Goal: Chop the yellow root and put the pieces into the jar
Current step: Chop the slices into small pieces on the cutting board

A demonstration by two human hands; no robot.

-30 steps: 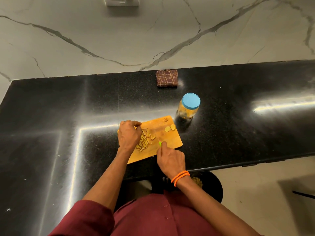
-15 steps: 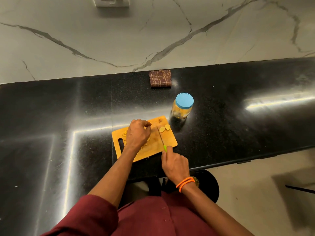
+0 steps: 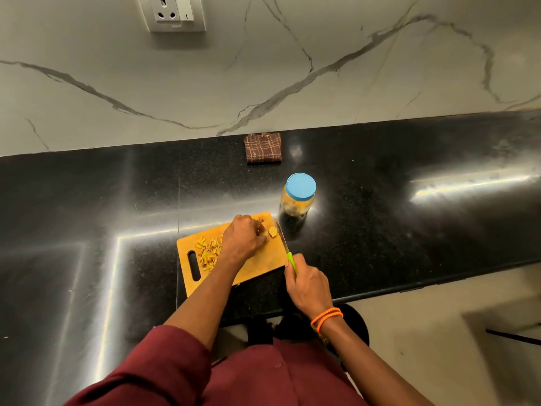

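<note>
A small heap of chopped yellow root strips (image 3: pixel 208 253) is seen left of centre in the frame, spread loosely. An uncut yellow root slice (image 3: pixel 272 231) lies flat just right of centre. The jar (image 3: pixel 298 194) stands upright above and right of it, closed with a blue lid, yellow pieces visible inside.

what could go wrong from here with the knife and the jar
1. The left hand pinches the yellow root slices right beside the knife blade, so a cut could likely nick a fingertip.
2. The jar has its blue lid on; pieces cannot go in until it is opened.
3. The cutting board sits askew close to the counter front edge, so hard chopping might shift it.
</note>
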